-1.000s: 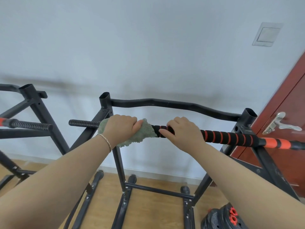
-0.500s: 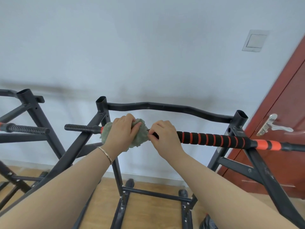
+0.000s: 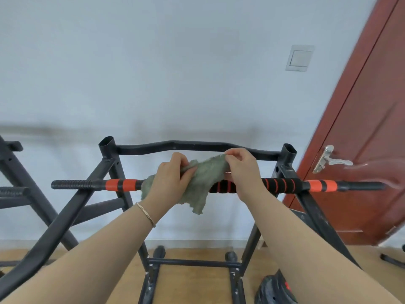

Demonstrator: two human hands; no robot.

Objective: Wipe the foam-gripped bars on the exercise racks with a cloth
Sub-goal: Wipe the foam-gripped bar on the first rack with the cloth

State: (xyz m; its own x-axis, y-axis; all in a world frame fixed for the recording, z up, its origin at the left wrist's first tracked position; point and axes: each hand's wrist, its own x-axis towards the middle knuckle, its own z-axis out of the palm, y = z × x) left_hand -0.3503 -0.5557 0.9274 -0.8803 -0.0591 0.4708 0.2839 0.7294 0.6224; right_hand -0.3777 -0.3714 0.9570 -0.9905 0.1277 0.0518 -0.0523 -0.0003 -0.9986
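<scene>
A black bar with orange-striped foam grip lies across a black exercise rack in front of me. A grey-green fluffy cloth is spread out over the middle of the bar, one corner hanging below it. My left hand grips the cloth's left part. My right hand pinches the cloth's upper right corner, just above the bar. Both hands hide part of the foam.
A second black rack stands at the left with its own ribbed bar. A red-brown door with a metal handle is at the right. Black weight plates lie on the wooden floor. A white wall is close behind.
My right hand let go of the bar and took the cloth's corner. The bunched cloth is now spread open between both hands. The view shifted right along the bar.
</scene>
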